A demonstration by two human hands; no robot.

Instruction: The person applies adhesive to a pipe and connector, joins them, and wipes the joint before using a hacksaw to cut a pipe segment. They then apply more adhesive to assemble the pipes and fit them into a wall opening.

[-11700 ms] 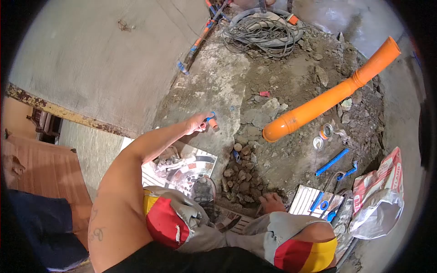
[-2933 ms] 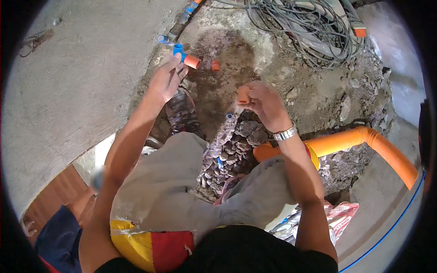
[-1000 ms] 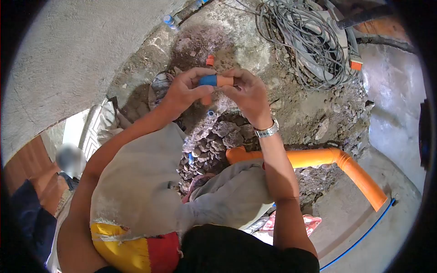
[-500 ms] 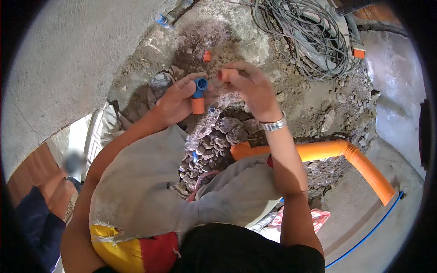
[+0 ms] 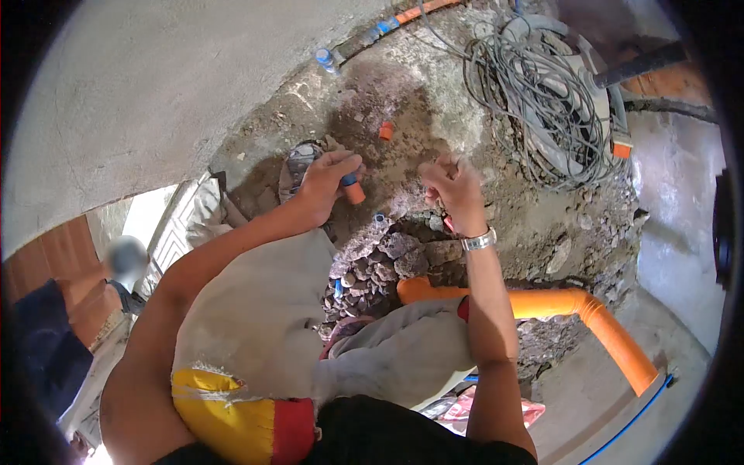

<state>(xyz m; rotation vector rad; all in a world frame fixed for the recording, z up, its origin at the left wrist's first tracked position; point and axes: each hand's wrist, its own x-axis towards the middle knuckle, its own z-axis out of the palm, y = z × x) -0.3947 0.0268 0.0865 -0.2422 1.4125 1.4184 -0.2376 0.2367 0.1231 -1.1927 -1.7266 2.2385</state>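
My left hand (image 5: 329,184) is closed round a blue pipe fitting (image 5: 348,180) with a short orange piece (image 5: 355,194) at its lower end. To its right, over the dirt, my right hand (image 5: 454,192) has its fingers pinched together. A bit of red shows below that palm, but what the fingers hold is hidden and blurred. A small orange fitting (image 5: 386,131) lies on the soil between and beyond the hands. Below them a small blue pipe end (image 5: 379,218) stands by the rubble.
Coiled grey cable (image 5: 535,116) lies at the upper right. An orange drain pipe (image 5: 542,303) crosses the rubble (image 5: 372,267) to the right. Blue fittings (image 5: 325,58) sit along the wall's foot. Another person's dark clothing (image 5: 48,349) shows at the left edge.
The view has shifted, so more of the wall's foot shows. My left hand has turned the blue fitting, tilting its orange end. The orange piece in my right hand is no longer clearly visible.
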